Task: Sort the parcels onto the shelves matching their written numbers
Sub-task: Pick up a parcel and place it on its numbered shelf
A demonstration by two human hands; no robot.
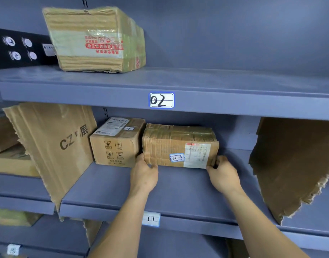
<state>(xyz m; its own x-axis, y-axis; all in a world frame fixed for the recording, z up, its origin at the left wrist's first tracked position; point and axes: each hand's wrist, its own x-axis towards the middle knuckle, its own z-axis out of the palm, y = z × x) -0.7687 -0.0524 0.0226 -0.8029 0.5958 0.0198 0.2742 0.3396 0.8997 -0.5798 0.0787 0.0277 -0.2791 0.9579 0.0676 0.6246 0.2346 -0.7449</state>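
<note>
Two hands, left hand [144,175] and right hand [223,175], are gripping the taped parcel [179,145] by its ends; it is looking stiff, light, slightly slippery under tape.

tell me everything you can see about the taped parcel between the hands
The taped parcel is an oblong brown cardboard box, wrinkled and wrapped in clear tape. Its front carries a white shipping label with a barcode and a blue-edged sticker handwritten 11. It lies flat on the shelf, whose tag also reads 11. Its left end seems to touch a smaller box. The left hand grips its lower left corner, the right hand its lower right.
</note>
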